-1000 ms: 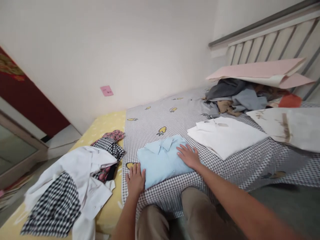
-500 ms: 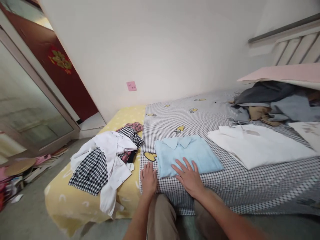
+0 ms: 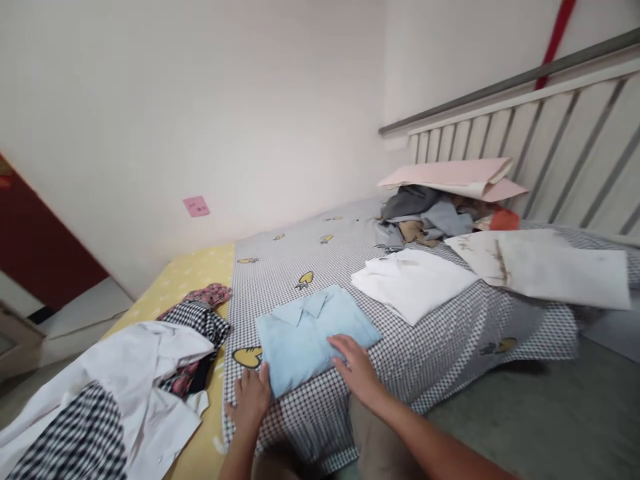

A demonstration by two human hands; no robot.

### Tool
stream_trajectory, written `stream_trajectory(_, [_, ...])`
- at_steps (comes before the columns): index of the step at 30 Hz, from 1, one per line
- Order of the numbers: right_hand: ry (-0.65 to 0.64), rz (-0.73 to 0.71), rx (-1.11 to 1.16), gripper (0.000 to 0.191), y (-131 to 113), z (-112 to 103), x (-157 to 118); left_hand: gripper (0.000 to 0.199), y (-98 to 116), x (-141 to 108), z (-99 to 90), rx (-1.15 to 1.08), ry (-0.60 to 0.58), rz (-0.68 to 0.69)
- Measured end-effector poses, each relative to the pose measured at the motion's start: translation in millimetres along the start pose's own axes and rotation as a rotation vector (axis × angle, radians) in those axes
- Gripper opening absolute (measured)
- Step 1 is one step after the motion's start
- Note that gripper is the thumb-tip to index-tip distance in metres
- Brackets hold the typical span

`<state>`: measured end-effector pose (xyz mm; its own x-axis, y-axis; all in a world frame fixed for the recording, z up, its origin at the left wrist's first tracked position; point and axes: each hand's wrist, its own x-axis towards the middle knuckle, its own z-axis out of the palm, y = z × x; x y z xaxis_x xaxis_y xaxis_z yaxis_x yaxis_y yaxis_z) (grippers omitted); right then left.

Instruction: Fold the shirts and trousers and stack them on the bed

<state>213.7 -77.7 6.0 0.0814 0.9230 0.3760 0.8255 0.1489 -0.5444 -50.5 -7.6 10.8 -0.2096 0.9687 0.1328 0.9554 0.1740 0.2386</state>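
Note:
A folded light blue collared shirt (image 3: 315, 343) lies on the checked bed sheet (image 3: 280, 423), its collar towards the wall. My left hand (image 3: 250, 393) rests on the sheet at the shirt's near left corner, fingers apart, one fingertip by the shirt's side edge. My right hand (image 3: 356, 365) is open on the shirt's near edge, right of its middle, with the fingers loosely bent and the thumb low. To the right lies a folded white shirt (image 3: 413, 280).
Left of me, a white shirt (image 3: 143, 370) is heaped with black-and-white checked clothes (image 3: 80, 437) on a yellow sheet (image 3: 200, 260). Rightward are a white folded garment with brown marks (image 3: 560, 267), a pile of grey clothes (image 3: 445, 220) under a pink sheet (image 3: 450, 173), and the slatted headboard (image 3: 550, 140).
My view has turned to the right, bringing more of the headboard and the brown-marked garment in. The right hand's spread fingers have drawn closer together on the blue shirt. The shirt stays folded.

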Motion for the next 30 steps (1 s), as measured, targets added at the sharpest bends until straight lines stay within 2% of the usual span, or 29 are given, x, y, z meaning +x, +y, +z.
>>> stream_trajectory(2, [0.12, 0.215, -0.069, 0.047, 23.0, -19.4, 7.0, 0.066, 6.0, 7.0, -0.4, -0.033, -0.021, -0.041])
stream_trajectory(3, [0.14, 0.326, -0.129, 0.047, 33.6, -28.7, 12.0, 0.068, 10.1, 9.6, -0.7, -0.053, -0.035, -0.064])
stream_trajectory(5, [0.109, 0.505, -0.238, 0.046, 49.6, -43.8, 24.7, 0.073, 20.3, 13.9, -2.5, -0.092, -0.058, -0.104])
stream_trajectory(7, [0.04, 0.576, -0.302, 0.048, 56.4, -51.7, 39.2, 0.079, 32.0, 17.7, -6.8, -0.121, -0.089, -0.144])
stream_trajectory(10, [-0.035, 0.554, -0.345, 0.051, 52.3, -49.5, 59.4, 0.077, 48.5, 22.4, -15.7, -0.129, -0.13, -0.158])
stream_trajectory(13, [-0.097, 0.514, -0.335, 0.042, 42.5, -38.7, 73.7, 0.059, 59.5, 24.6, -20.8, -0.123, -0.119, -0.13])
stream_trajectory(17, [-0.124, 0.485, -0.223, 0.037, 38.6, -27.7, 85.5, 0.036, 66.3, 26.9, -16.4, -0.138, -0.084, -0.143])
stream_trajectory(21, [-0.148, 0.452, -0.095, 0.036, 40.8, -26.8, 92.3, 0.028, 72.0, 31.0, -16.9, -0.226, -0.062, -0.12])
stream_trajectory(24, [-0.109, 0.437, -0.028, 0.036, 38.6, -35.4, 98.1, 0.028, 77.2, 37.7, -27.4, -0.328, -0.044, -0.088])
stream_trajectory(27, [-0.042, 0.4, -0.003, 0.03, 38.8, -54.1, 111.7, 0.031, 84.1, 51.3, -35.3, -0.455, -0.038, -0.076])
stream_trajectory(30, [0.04, 0.357, -0.005, 0.026, 46.4, -87.7, 129.6, 0.035, 104.8, 60.2, -39.4, -0.813, -0.054, -0.072])
